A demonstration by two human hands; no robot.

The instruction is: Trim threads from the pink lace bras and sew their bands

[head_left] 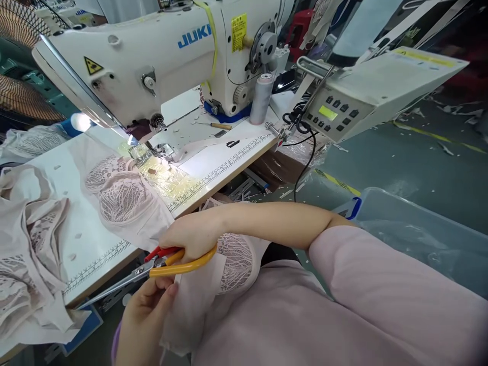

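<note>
Sleeve (381,284) foremost; left fingers (166,297) pinch fabric (196,292), right fingers (192,253) clasp scissors (160,272) near table edge (102,275).

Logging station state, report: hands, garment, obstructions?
Right hand: gripping orange-handled scissors. Left hand: pinching pale lace garment. Possible obstruction: scissors close to left hand.

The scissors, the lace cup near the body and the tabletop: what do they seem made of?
Scissors: blades probably steel, grey with a metallic shine; orange handles look like smooth plastic or coated metal.
Lace cup: pale pink openwork textile, matte; the fibre cannot be told.
Tabletop: perhaps laminated board, smooth white above a brown edge.
</note>
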